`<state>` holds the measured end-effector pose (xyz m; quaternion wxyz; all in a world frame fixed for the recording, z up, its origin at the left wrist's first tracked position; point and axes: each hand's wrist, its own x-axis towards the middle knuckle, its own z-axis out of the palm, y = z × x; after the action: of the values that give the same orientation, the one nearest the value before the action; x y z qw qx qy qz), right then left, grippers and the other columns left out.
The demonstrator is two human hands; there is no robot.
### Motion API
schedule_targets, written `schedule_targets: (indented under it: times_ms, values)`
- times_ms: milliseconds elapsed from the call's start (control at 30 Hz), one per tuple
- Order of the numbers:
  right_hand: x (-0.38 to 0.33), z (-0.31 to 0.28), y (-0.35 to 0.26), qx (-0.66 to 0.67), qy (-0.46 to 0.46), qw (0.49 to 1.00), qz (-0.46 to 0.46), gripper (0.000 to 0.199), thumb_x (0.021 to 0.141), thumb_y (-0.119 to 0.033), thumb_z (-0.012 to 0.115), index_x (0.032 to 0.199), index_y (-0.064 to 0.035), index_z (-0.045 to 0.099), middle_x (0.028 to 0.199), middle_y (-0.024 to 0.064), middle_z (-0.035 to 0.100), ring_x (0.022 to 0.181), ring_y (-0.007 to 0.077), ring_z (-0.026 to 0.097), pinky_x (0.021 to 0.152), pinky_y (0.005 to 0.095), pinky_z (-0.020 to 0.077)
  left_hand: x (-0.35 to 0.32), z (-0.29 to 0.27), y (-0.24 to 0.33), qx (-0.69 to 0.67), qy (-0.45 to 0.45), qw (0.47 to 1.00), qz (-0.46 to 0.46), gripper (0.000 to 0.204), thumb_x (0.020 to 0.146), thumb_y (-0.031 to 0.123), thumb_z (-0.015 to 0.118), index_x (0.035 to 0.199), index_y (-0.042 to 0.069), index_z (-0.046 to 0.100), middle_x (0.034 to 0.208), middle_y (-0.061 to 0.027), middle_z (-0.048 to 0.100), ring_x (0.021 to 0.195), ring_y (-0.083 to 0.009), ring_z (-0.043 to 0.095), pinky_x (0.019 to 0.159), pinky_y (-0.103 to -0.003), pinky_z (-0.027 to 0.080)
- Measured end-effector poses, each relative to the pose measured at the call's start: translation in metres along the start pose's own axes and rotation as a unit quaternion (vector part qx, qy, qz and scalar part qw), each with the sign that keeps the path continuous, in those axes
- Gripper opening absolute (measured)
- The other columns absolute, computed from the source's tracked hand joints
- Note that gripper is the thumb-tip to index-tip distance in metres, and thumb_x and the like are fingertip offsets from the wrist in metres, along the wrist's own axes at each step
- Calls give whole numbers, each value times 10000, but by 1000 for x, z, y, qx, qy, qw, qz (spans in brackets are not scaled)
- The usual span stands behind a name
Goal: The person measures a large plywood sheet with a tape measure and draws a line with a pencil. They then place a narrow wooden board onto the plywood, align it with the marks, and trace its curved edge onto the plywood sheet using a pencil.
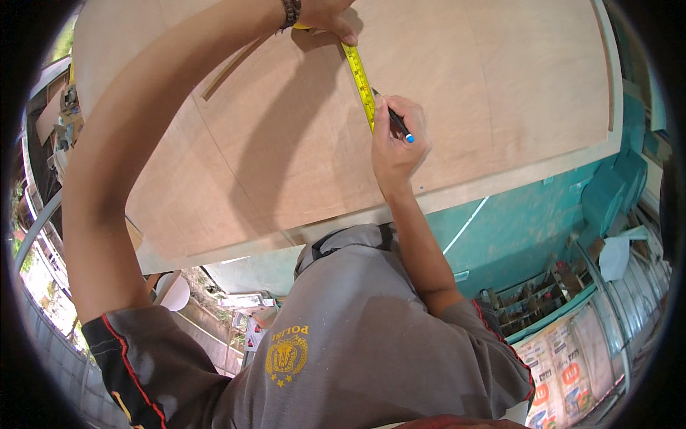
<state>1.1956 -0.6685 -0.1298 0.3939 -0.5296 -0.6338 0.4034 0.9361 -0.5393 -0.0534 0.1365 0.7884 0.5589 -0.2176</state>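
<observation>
My left hand (330,16) is at the top edge of the view, partly cut off, with its thumb pressed on the yellow blade of a tape measure (360,80). A bit of yellow beside that wrist may be its case. The blade runs out over a pale plywood sheet (443,64) toward my right hand (401,154). My right hand is closed round a dark pencil or pen (399,123) with a blue end. Its tip is at the blade's right edge, and the fingers rest beside the blade's near end.
A thin wooden strip (232,69) lies on the plywood, left of the tape. Another strip (609,79) runs along the right edge. Beyond the near edge is a green surface (514,222). A cluttered rack (536,304) stands at lower right, and a white round object (174,292) at lower left.
</observation>
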Motion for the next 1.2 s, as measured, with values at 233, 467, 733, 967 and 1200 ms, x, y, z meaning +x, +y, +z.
schedule_targets:
  times_ms: [233,467,733,967,1200]
  values:
    - [7,-20,-9,17,7,1000,-21,144,1033,-77,670,1155,-18,721,1044,110,726,902,170,687,748,299,560,-19,6,1,-23,-3,1000,18,582,874,654,698,790,84,776,675,-139,694,681,-360,705,643,-483,554]
    - [-6,-68,-15,-26,-218,967,-126,198,1027,-88,654,1204,-28,719,1054,171,739,938,314,728,800,390,570,-129,-10,27,-111,11,994,-8,631,990,665,551,770,115,767,656,-119,687,704,-353,704,657,-490,556]
    - [-54,-72,-31,15,-458,869,-188,168,969,-89,700,1134,-77,730,961,150,720,834,344,701,709,438,548,-312,37,90,-191,-62,964,-175,692,992,709,505,768,86,706,685,-153,672,690,-410,667,637,-527,519]
    - [-150,-36,-71,3,-529,806,-265,195,936,-93,736,1131,-93,718,908,137,682,822,357,685,686,459,535,-459,116,129,-241,-75,943,-219,750,961,775,497,736,86,688,642,-143,642,672,-406,651,605,-514,498]
    - [-316,97,-117,20,-528,791,-310,278,910,-34,747,1179,-81,701,926,132,693,794,326,687,679,424,538,-601,220,39,-146,-48,973,-171,730,948,776,514,755,107,732,669,-132,680,690,-397,672,642,-517,527]
